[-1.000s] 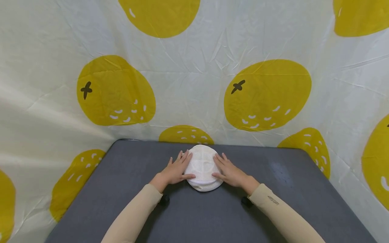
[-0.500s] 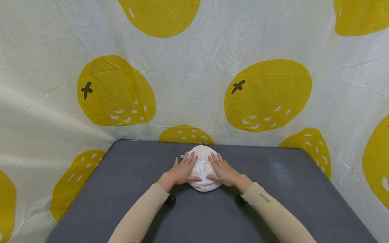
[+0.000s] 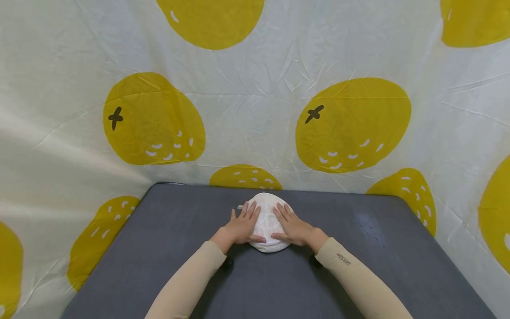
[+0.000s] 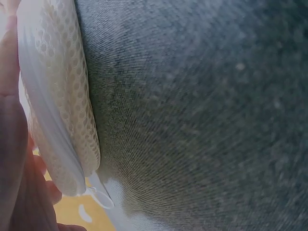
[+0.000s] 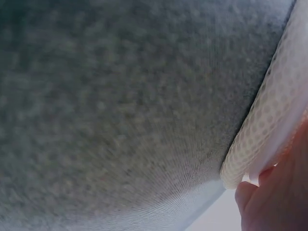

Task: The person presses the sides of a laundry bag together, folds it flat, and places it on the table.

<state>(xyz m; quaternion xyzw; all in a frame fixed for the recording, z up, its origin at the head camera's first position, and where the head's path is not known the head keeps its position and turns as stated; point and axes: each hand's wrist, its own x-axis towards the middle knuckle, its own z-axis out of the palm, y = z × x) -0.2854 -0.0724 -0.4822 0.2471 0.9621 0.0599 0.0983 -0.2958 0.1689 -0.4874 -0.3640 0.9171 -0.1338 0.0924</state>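
A round white mesh laundry bag (image 3: 266, 221) lies on the dark grey table, near its far edge. My left hand (image 3: 241, 228) rests on the bag's left side with straight, spread fingers, the thumb along the near part. Mirroring it, my right hand (image 3: 295, 229) lies on the right side, fingers also straight. A small white loop (image 3: 240, 207) sticks out at the bag's left. Up close in the left wrist view, the bag (image 4: 79, 96) shows honeycomb mesh and a smooth white band along its side. The right wrist view has its mesh edge (image 5: 264, 110) against the tabletop.
The grey table (image 3: 271, 283) has rounded far corners. Behind it and along the sides hangs a white cloth (image 3: 247, 119) printed with large yellow fruit. Dark wrist cameras sit under both beige sleeves (image 3: 187, 279).
Both hands have slid inward from the bag's outer sides onto more of its top, mostly in the first half second. The bag stays in nearly the same place.
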